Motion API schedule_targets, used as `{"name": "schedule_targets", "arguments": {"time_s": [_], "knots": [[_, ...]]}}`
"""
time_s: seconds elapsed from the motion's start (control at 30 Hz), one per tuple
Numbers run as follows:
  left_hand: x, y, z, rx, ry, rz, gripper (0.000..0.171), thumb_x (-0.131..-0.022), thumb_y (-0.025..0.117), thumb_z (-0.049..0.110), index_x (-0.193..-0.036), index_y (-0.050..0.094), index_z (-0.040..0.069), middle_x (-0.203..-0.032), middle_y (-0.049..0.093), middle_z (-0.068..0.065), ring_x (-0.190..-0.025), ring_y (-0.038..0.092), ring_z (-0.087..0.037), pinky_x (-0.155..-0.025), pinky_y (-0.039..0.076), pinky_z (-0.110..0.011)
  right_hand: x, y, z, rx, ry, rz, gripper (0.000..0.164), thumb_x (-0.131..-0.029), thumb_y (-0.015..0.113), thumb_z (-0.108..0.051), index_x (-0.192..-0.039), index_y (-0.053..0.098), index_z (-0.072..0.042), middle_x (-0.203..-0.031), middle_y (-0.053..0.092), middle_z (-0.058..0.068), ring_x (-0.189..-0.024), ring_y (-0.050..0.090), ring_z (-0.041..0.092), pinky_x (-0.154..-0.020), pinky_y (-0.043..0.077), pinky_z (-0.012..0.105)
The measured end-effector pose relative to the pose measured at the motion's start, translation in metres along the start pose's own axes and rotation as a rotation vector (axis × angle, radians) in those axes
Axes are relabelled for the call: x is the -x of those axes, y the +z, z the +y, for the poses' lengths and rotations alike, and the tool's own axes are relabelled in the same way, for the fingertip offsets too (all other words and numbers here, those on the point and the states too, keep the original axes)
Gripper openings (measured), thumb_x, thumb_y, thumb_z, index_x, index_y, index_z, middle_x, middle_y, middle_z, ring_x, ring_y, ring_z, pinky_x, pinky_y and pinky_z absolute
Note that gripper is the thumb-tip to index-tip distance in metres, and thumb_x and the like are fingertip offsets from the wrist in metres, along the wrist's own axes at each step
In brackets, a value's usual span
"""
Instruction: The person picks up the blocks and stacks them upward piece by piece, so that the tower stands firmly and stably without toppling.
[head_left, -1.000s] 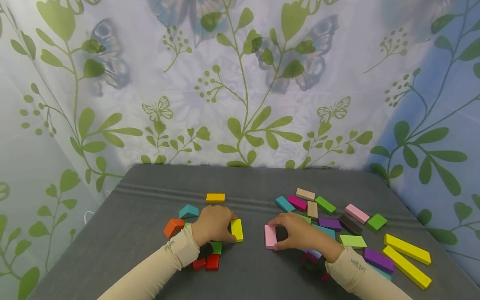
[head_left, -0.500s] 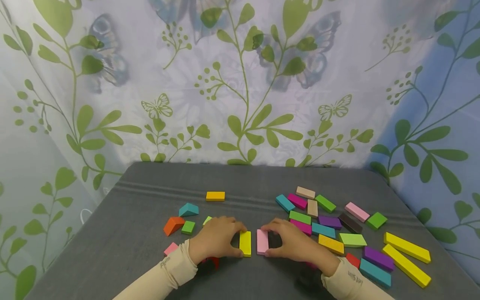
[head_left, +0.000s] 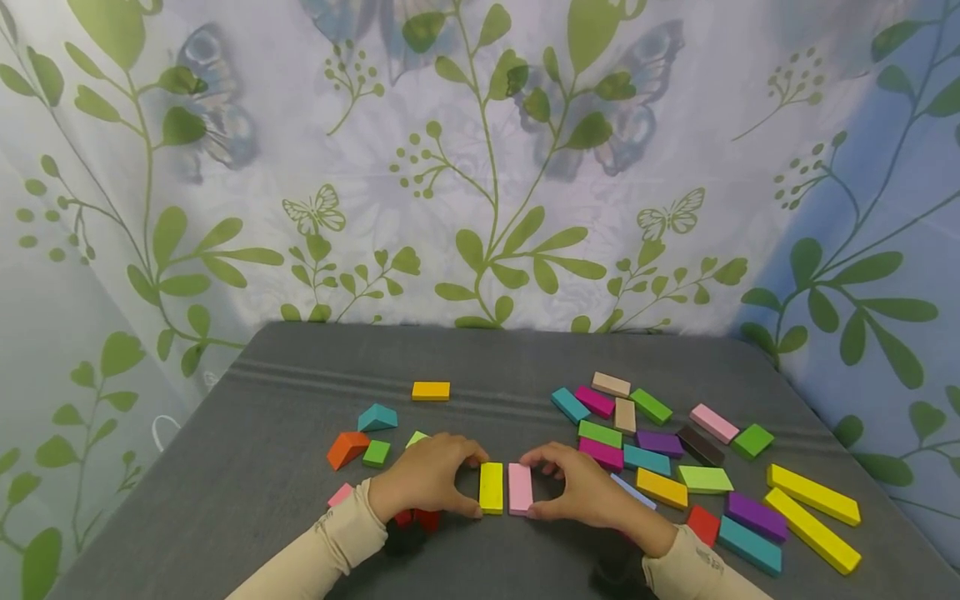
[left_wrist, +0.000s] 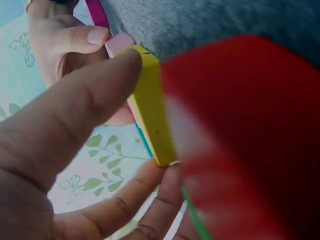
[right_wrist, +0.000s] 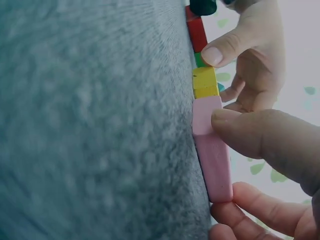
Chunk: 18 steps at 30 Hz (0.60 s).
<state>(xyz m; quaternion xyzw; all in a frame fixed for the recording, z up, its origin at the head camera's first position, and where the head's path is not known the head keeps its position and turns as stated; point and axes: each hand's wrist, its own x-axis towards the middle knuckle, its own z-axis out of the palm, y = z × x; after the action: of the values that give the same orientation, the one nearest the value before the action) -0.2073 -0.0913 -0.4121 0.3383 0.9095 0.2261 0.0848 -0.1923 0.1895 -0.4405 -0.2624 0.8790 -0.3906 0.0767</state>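
Note:
Two flat rectangular blocks lie side by side in the middle of the grey table, a narrow gap between them in the head view. My left hand (head_left: 435, 477) holds the yellow block (head_left: 491, 488) by its two short ends, thumb at the near one and fingers at the far one. In mirrored fashion, my right hand (head_left: 585, 487) pinches the pink block (head_left: 520, 489) between thumb and fingertips. The left wrist view shows the thumb over one end of the yellow block (left_wrist: 150, 110). From the right wrist, the pink block (right_wrist: 212, 155) rests on the grey cloth.
Right of the hands spreads a group of coloured blocks, with long yellow blocks (head_left: 813, 532) at the outer edge. Over on the left are an orange arch-like block (head_left: 347, 450), a teal triangle (head_left: 377, 417) and a green block (head_left: 377, 453). An orange-yellow block (head_left: 431, 391) lies farther back.
The left hand has brought the yellow block to the right and nearer, while the right hand has moved the pink block left. The wide gap between the blocks has become narrow.

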Motion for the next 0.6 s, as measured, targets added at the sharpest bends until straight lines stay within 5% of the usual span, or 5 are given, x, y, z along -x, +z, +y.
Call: {"name": "schedule_targets", "arguments": {"time_s": [0.6], "knots": [[0.0024, 0.0023, -0.0036, 0.037, 0.036, 0.001, 0.059, -0.080, 0.097, 0.038, -0.127, 0.074, 0.012, -0.108, 0.068, 0.001, -0.098, 0.059, -0.018, -0.087, 0.053, -0.037, 0.0020, 0.0018, -0.0004, -0.030, -0.002, 0.000, 0.055, -0.082, 0.096, -0.027, -0.129, 0.072, -0.008, -0.122, 0.069, -0.002, -0.107, 0.059, 0.017, -0.094, 0.054, 0.031]]}}
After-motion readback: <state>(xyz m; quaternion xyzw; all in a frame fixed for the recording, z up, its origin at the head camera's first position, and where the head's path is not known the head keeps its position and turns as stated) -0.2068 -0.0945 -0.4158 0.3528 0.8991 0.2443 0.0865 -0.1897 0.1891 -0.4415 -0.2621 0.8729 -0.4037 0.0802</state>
